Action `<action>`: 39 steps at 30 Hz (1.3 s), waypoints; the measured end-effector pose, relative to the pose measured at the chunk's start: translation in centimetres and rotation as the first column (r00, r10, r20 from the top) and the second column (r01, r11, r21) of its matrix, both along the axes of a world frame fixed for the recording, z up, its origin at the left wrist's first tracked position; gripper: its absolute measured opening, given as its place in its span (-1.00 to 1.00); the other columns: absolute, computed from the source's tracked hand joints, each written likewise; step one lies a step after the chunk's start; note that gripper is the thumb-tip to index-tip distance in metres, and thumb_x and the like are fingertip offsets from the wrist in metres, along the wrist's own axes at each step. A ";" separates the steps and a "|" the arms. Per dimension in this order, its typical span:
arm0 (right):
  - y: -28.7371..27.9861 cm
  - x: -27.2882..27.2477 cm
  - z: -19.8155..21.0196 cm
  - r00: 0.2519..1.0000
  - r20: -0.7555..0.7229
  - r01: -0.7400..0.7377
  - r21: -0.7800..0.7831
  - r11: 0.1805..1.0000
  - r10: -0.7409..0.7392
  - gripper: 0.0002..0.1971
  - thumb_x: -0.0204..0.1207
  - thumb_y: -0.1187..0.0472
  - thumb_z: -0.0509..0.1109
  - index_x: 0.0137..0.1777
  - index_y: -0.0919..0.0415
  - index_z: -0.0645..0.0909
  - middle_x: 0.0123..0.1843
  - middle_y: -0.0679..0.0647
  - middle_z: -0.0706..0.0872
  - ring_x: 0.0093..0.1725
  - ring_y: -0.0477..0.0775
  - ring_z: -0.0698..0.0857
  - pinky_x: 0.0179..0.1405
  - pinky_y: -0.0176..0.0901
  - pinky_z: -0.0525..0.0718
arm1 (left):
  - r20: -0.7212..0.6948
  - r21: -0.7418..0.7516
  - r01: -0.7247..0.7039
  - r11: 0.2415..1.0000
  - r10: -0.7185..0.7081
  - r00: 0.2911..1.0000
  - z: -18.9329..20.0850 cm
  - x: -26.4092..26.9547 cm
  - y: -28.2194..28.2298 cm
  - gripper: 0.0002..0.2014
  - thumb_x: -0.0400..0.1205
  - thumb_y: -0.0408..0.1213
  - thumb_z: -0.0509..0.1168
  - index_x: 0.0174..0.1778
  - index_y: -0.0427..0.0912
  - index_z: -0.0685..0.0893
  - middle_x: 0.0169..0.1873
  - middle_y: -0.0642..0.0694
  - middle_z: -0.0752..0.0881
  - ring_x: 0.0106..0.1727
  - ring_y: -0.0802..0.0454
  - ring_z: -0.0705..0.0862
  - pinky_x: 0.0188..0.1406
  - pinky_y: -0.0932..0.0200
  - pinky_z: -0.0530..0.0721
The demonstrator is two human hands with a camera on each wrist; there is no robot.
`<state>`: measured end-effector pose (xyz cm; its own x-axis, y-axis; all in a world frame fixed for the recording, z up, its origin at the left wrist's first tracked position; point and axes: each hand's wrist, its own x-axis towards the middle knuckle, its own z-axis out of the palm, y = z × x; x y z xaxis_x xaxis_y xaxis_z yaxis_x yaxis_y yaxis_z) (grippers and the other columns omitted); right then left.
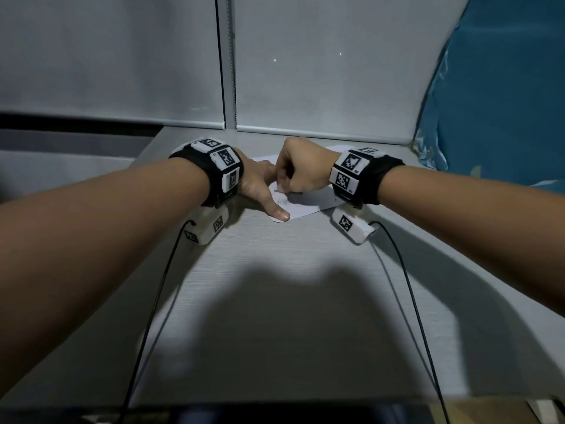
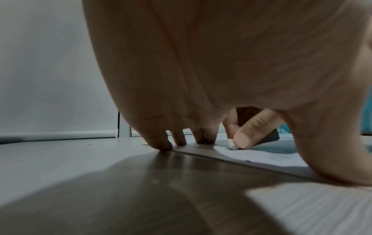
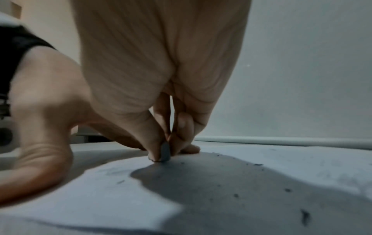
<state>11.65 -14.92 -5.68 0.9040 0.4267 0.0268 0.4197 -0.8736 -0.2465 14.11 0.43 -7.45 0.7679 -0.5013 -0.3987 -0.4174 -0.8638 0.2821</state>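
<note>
A white sheet of paper (image 1: pixel 308 203) with faint print lies on the grey table (image 1: pixel 275 301). My left hand (image 1: pixel 256 185) presses it down, the thumb (image 1: pixel 279 213) flat on the near corner and the fingertips (image 2: pixel 161 143) planted along its left edge. My right hand (image 1: pixel 302 174) is curled into a fist over the sheet and pinches a small grey eraser (image 3: pixel 165 151) between thumb and fingers, its tip on the paper (image 3: pixel 120 182). In the left wrist view the eraser (image 2: pixel 233 146) touches the sheet beside the right thumb. Dark eraser crumbs (image 3: pixel 235 195) dot the paper.
Grey roller blinds (image 1: pixel 305 71) hang right behind the table's far edge. A blue curtain (image 1: pixel 504 102) drapes at the right. Two black cables (image 1: pixel 419 316) run from the wrist cameras back across the table toward me.
</note>
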 end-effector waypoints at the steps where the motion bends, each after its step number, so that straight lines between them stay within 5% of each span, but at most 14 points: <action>1: 0.0 0.1 -0.1 1.000 0.019 0.007 -0.007 1.000 -0.007 -0.91 0.44 0.26 0.60 -0.26 0.24 0.86 -0.30 0.04 0.87 -0.24 0.01 0.82 -0.04 -0.02 0.86 | 0.000 0.001 -0.002 1.000 0.002 1.000 -0.1 0.1 0.0 0.35 -0.02 0.58 0.55 0.69 0.15 0.25 0.63 0.09 0.29 0.65 -0.08 0.31 0.61 -0.23 0.33; 4: 0.2 -0.4 -0.5 0.999 0.028 -0.032 -0.002 0.999 0.032 -0.91 0.43 0.26 0.57 -0.28 0.23 0.82 -0.34 0.03 0.83 -0.31 -0.01 0.77 -0.19 -0.08 0.83 | 0.002 -0.001 -0.013 1.000 0.013 1.000 -0.2 0.1 0.0 0.30 0.00 0.55 0.57 0.67 0.09 0.32 0.60 0.07 0.33 0.61 -0.08 0.36 0.60 -0.20 0.37; 8: 0.3 -1.5 -0.5 0.992 -0.029 -0.119 -0.002 0.993 0.119 -0.93 0.41 0.32 0.51 -0.21 0.24 0.84 -0.36 0.06 0.81 -0.46 -0.15 0.63 -0.41 -0.34 0.61 | 0.005 0.023 -0.022 1.000 0.021 1.000 -0.1 0.0 0.2 -0.03 0.05 0.49 0.60 0.36 0.15 0.61 0.44 0.13 0.46 0.49 -0.06 0.48 0.54 -0.22 0.44; 11: -0.3 -0.9 -0.2 0.994 -0.042 -0.103 0.008 0.995 0.103 -0.97 0.44 0.28 0.61 -0.21 0.20 0.88 -0.33 0.03 0.85 -0.43 -0.21 0.69 -0.31 -0.30 0.70 | 0.011 0.013 0.002 1.000 -0.002 1.000 -0.3 0.2 0.1 0.16 0.02 0.56 0.56 0.55 0.17 0.44 0.55 0.11 0.35 0.59 -0.08 0.37 0.58 -0.26 0.38; 14: -0.3 -0.3 -0.2 0.998 0.002 -0.068 -0.015 0.998 0.068 -0.92 0.46 0.23 0.64 -0.23 0.21 0.86 -0.30 0.04 0.86 -0.31 -0.06 0.78 -0.19 -0.09 0.81 | 0.025 0.065 0.025 0.998 -0.027 0.999 0.0 0.1 0.1 0.33 -0.04 0.65 0.47 0.68 0.18 0.26 0.65 0.09 0.23 0.67 -0.10 0.26 0.62 -0.27 0.30; 17: -0.1 -0.9 -0.4 0.995 0.010 -0.097 -0.020 0.995 0.097 -0.92 0.44 0.26 0.60 -0.24 0.24 0.83 -0.36 0.00 0.81 -0.38 -0.11 0.72 -0.32 -0.22 0.69 | 0.038 0.087 0.016 0.996 -0.020 0.999 0.3 -0.1 0.2 0.15 0.19 0.48 0.55 0.67 0.11 0.31 0.61 0.08 0.31 0.64 -0.10 0.32 0.59 -0.19 0.34; 21: -0.3 -1.7 -0.1 0.986 -0.079 -0.151 -0.012 0.988 0.150 -0.96 0.44 0.27 0.62 -0.19 0.23 0.87 -0.35 0.09 0.82 -0.46 -0.13 0.64 -0.38 -0.28 0.65 | 0.024 0.089 0.051 0.995 -0.053 0.998 0.4 -0.1 0.0 -0.22 0.21 0.43 0.58 0.33 0.22 0.63 0.48 0.14 0.38 0.55 -0.06 0.40 0.55 -0.21 0.38; 26: -0.7 -0.3 0.2 0.997 -0.027 -0.076 -0.037 0.996 0.075 -0.92 0.46 0.19 0.65 -0.20 0.19 0.88 -0.27 0.04 0.88 -0.29 -0.04 0.80 -0.21 -0.12 0.80 | 0.046 0.128 0.057 0.990 -0.063 0.997 0.4 0.2 0.1 0.12 0.26 0.46 0.53 0.70 0.27 0.17 0.70 0.09 0.15 0.71 -0.13 0.19 0.62 -0.30 0.25; 28: -0.6 -0.4 0.0 0.997 0.001 -0.077 -0.046 0.996 0.078 -0.91 0.46 0.20 0.62 -0.23 0.19 0.86 -0.28 0.03 0.87 -0.27 -0.02 0.81 -0.19 -0.11 0.83 | 0.061 0.155 0.046 0.987 -0.056 0.997 0.6 0.2 0.0 0.16 0.23 0.50 0.51 0.71 0.26 0.14 0.70 0.10 0.14 0.71 -0.12 0.19 0.62 -0.28 0.26; 30: -0.4 -1.0 -0.2 0.994 0.000 -0.106 -0.038 0.994 0.106 -0.93 0.45 0.23 0.59 -0.22 0.20 0.85 -0.31 0.02 0.85 -0.34 -0.08 0.76 -0.28 -0.20 0.76 | 0.059 0.175 0.070 0.982 -0.082 0.995 0.6 0.1 0.0 0.10 0.13 0.57 0.51 0.60 0.32 0.32 0.65 0.09 0.24 0.67 -0.12 0.28 0.60 -0.30 0.31; 32: -0.4 -1.6 -0.3 0.989 -0.041 -0.145 -0.032 0.989 0.143 -0.95 0.44 0.28 0.56 -0.20 0.21 0.86 -0.35 0.00 0.82 -0.43 -0.17 0.69 -0.38 -0.32 0.67 | 0.022 0.162 0.070 0.984 -0.074 0.997 0.5 0.2 0.0 -0.29 0.10 0.56 0.53 0.18 0.50 0.59 0.55 0.11 0.34 0.60 -0.11 0.36 0.56 -0.31 0.36; 34: -0.7 -1.7 -0.2 0.986 -0.074 -0.154 -0.024 0.988 0.152 -0.96 0.45 0.30 0.58 -0.18 0.22 0.87 -0.38 -0.01 0.79 -0.48 -0.22 0.64 -0.41 -0.42 0.59 | 0.001 0.156 0.074 0.985 -0.075 0.997 0.3 0.6 -0.3 -0.49 0.12 0.54 0.54 -0.08 0.56 0.60 0.54 0.11 0.34 0.58 -0.11 0.37 0.54 -0.32 0.37; 37: -1.4 -0.9 0.0 0.994 -0.042 -0.100 -0.022 0.995 0.099 -0.94 0.47 0.23 0.65 -0.18 0.22 0.88 -0.36 -0.04 0.80 -0.46 -0.25 0.65 -0.37 -0.46 0.58 | 0.053 0.175 0.064 0.982 -0.075 0.996 0.7 -0.1 0.0 0.01 0.11 0.56 0.52 0.50 0.50 0.31 0.66 0.13 0.20 0.68 -0.14 0.24 0.57 -0.34 0.32; 39: -1.5 -0.4 -0.2 0.998 -0.011 -0.060 -0.019 0.998 0.060 -0.92 0.48 0.22 0.65 -0.21 0.20 0.87 -0.33 -0.02 0.84 -0.41 -0.22 0.70 -0.30 -0.36 0.63 | 0.052 0.178 0.044 0.983 -0.054 0.997 0.8 -0.1 0.0 0.21 0.18 0.51 0.52 0.70 0.37 0.05 0.71 0.15 0.11 0.72 -0.13 0.16 0.59 -0.32 0.29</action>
<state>11.22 -16.44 -5.87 0.8768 0.4807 0.0089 0.4692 -0.8515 -0.2341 13.97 0.40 -6.65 0.7680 -0.4644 -0.4410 -0.4714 -0.8761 0.1016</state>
